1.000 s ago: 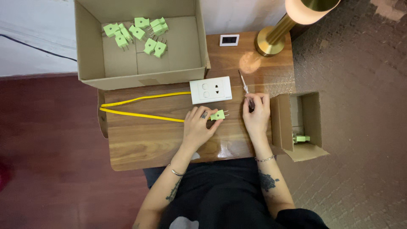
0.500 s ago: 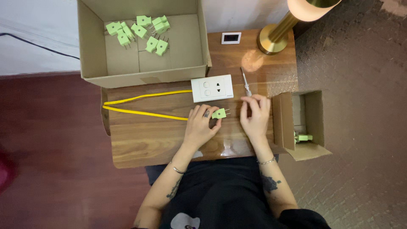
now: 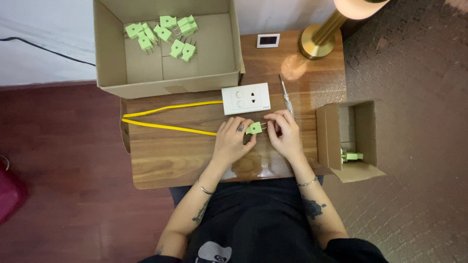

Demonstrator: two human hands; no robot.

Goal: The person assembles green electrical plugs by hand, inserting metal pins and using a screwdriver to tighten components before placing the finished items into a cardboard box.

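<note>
Both hands meet at the middle of the table (image 3: 161, 165), just near of the white socket plate (image 3: 246, 98). The left hand (image 3: 233, 141) pinches the body of a green plug (image 3: 253, 128), fingers closed on it, and the right hand (image 3: 283, 132) has its fingertips at the plug's metal prongs; whether they grip the prongs or only touch them cannot be told. The plug sits just above the tabletop, between the two hands, with a yellow cable (image 3: 165, 117) running off to the left. To work this well, I would judge that the left hand should hold the body firm and level while the right acts only on the prongs, with small, straight moves, so nothing bends. A screwdriver (image 3: 286, 95) lies just far of the right hand, within easy reach. More green plugs lie in the big box (image 3: 109, 53) at the far left, and one in the small box (image 3: 326, 131) at the right. A lamp (image 3: 317, 41) stands at the far edge.
</note>
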